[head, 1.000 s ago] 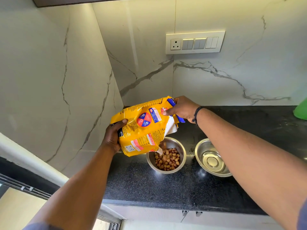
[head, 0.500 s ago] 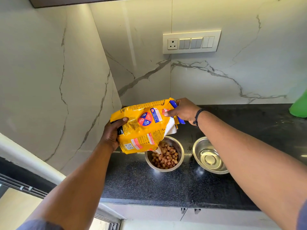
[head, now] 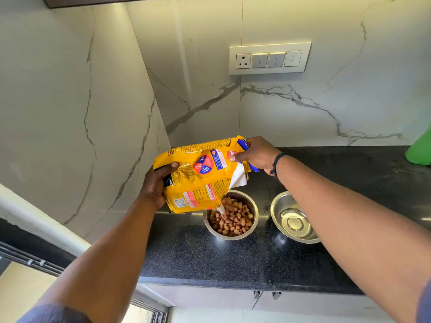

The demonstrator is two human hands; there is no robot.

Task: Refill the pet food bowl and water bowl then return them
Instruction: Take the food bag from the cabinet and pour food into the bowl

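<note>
- While it is tipped with its torn corner pointing down, the yellow food bag (head: pixel 198 176) hangs just above the left of two steel bowls, and brown kibble (head: pixel 231 216) lies heaped inside that bowl right under the opening.
- That food bowl (head: pixel 253 226) stands on the black speckled table (head: pixel 210 257), near the front-to-back middle of it.
- Just to its right, close but apart, stands the second bowl (head: pixel 278 207); it has a shiny bottom with no kibble in it, and the right forearm covers part of it.
- The left hand (head: pixel 155 185) is closed around the bag's lower end, thumb on the printed face.
- The right hand (head: pixel 256 153) pinches the bag's upper corner by the blue strip; a dark band circles that wrist.
- A green object (head: pixel 419 150) sits at the far right of the table, cut off by the edge.
- On the marble wall behind is a switch plate (head: pixel 270 58) with a socket.
</note>
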